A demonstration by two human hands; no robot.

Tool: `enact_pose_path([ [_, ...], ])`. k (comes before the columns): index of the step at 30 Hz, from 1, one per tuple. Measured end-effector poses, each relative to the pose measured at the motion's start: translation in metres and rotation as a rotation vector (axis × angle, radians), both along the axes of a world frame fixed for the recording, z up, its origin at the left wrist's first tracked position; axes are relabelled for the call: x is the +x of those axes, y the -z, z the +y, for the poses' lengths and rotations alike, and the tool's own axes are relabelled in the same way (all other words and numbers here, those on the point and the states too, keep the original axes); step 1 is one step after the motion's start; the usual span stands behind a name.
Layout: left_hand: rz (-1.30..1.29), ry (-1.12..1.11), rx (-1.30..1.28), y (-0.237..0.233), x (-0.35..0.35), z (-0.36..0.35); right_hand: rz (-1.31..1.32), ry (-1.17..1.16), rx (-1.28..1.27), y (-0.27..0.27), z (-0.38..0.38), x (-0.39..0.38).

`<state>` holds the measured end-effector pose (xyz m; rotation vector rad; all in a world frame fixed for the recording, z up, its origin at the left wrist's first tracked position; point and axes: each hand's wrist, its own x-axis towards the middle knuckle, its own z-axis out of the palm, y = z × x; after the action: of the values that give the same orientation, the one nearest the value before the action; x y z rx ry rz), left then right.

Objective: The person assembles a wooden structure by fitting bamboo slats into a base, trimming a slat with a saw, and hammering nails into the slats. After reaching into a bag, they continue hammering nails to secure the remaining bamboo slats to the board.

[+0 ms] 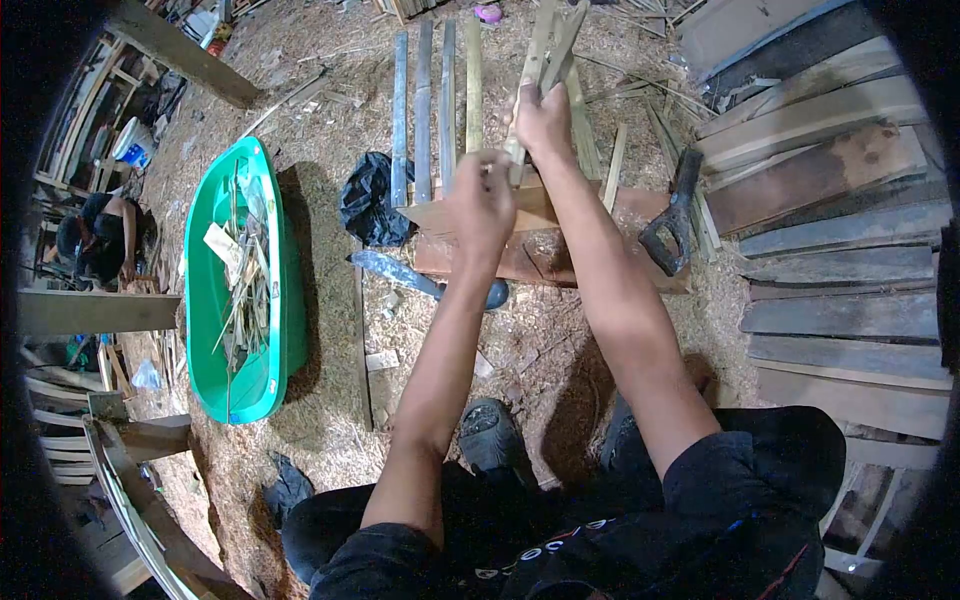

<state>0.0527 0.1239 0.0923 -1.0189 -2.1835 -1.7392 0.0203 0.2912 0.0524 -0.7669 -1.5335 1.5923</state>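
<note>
My right hand point(545, 120) is closed around narrow wooden strips point(537, 65), which stand tilted away from me. Just below and to the left, my left hand point(482, 195) has its fingers curled near the strips' lower end. It is blurred, and I cannot tell what it holds. Beneath the hands, a wooden board point(540, 205) lies across a reddish-brown plank point(620, 225). Long slats point(423, 110) reach out in a row beyond the board. A tool with a bluish blade point(395, 270) lies on the near side, partly hidden by my left forearm.
A green plastic tub point(195, 300) with wood scraps stands at left. A black bag point(375, 200) lies by the slats, and a black D-shaped handle point(668, 215) is at right. Stacked planks point(840, 265) line the right side. Another person point(95, 235) crouches far left.
</note>
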Motion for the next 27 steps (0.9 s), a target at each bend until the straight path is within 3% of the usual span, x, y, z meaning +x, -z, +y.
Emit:
enact_pose_path([
  [2,0.325,0.082,0.098,0.016,-0.006,0.001,-0.030,0.010,-0.056,-0.021,-0.008,0.011],
  [3,0.299,0.100,0.145,0.013,-0.007,0.001,-0.109,0.031,-0.099,-0.032,-0.014,0.015],
  [7,-0.048,0.027,-0.109,-0.003,-0.016,0.000,0.087,0.091,-0.036,-0.021,-0.011,0.000],
  [10,-0.182,0.049,-0.120,-0.001,-0.016,0.004,0.185,-0.002,-0.150,-0.037,-0.021,0.011],
  [11,0.097,0.114,0.006,0.000,-0.013,0.004,0.173,-0.008,-0.182,-0.045,-0.023,0.014],
  [14,0.296,0.355,0.018,-0.002,-0.018,-0.002,0.003,-0.136,0.023,-0.005,0.006,0.004],
  [15,0.272,0.337,0.012,-0.004,-0.021,-0.006,-0.179,0.005,0.270,0.015,0.015,-0.006],
  [19,-0.193,0.136,-0.116,-0.007,-0.018,-0.005,-0.007,-0.035,0.080,-0.036,-0.020,0.013],
  [22,-0.056,0.238,-0.103,-0.001,-0.020,-0.006,-0.027,0.055,0.176,0.018,0.012,-0.014],
  [25,-0.031,0.347,0.091,0.020,-0.028,-0.004,-0.054,0.032,-0.032,-0.025,-0.006,0.006],
  [27,-0.172,0.338,0.065,0.012,-0.025,-0.006,0.010,-0.026,-0.146,-0.020,-0.006,0.006],
])
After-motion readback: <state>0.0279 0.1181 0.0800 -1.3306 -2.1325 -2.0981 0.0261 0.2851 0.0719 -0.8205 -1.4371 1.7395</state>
